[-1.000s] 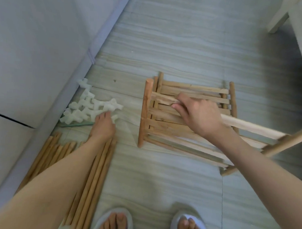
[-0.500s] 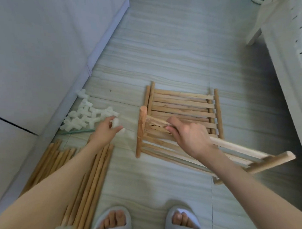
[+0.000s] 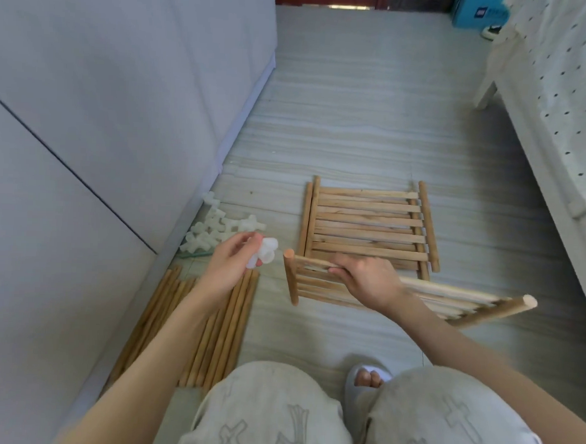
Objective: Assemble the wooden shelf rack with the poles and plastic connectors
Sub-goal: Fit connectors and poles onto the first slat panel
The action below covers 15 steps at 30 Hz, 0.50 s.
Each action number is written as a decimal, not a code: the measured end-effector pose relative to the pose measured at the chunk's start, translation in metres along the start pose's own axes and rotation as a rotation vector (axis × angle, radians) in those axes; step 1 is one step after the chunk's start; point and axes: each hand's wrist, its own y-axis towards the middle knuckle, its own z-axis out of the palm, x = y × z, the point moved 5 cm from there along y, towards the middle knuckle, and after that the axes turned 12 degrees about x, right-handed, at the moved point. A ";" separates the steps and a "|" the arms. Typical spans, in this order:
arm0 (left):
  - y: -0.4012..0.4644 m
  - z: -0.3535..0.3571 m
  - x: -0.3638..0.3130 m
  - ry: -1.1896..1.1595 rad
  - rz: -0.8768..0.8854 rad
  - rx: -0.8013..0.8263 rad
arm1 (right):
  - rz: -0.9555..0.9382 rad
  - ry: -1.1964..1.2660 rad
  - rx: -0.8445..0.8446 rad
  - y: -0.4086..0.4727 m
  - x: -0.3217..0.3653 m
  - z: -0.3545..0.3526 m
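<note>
Hands: right grips a slatted shelf panel, slats running left-right; left pinches seemingly one white connector.

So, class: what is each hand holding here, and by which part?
The left hand pinches one white plastic connector by its near side. The right hand grips the raised slatted shelf panel by its top slat, near the left end.
</note>
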 end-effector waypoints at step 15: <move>0.007 0.012 -0.021 0.162 0.096 0.045 | 0.041 0.031 -0.009 0.004 -0.005 -0.001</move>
